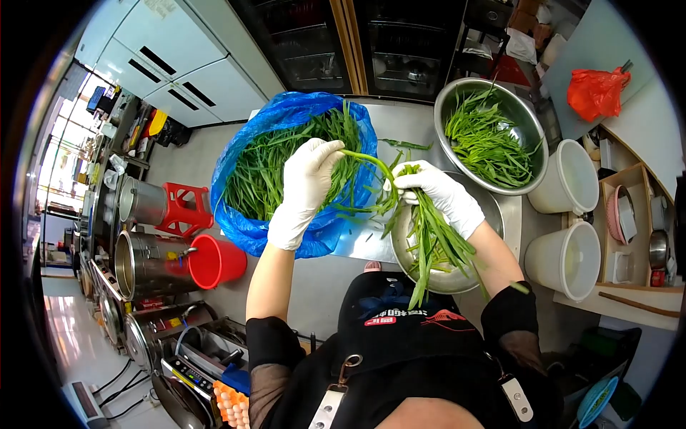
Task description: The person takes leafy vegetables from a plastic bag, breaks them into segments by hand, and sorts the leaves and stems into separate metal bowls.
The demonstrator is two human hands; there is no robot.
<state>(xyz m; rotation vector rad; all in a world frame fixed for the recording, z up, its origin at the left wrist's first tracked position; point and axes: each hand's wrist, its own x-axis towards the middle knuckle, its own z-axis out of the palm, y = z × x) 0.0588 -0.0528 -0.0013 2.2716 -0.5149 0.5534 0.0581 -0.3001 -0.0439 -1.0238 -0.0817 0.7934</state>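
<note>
Both my hands wear white gloves. My left hand (pixel 306 187) pinches the end of a long stem of water spinach, held over the edge of a blue plastic bag (pixel 239 223) full of the same long-leaved greens. The stem bends across to my right hand (pixel 444 194), which is closed around a bunch of water spinach (pixel 430 239) whose leaves hang down. Beneath that bunch stands a metal basin (pixel 494 214) with some short green pieces in it. A larger steel bowl (pixel 444 107) at the upper right holds a heap of greens.
The bag and basins stand on a low metal table (pixel 357 243). Two white buckets (pixel 564 261) are on the right. At left are a red bucket (pixel 218 261), a red stool (pixel 187 207) and steel pots (pixel 139 264). A fridge (pixel 168 57) and dark glass-door cabinet (pixel 407 43) line the back.
</note>
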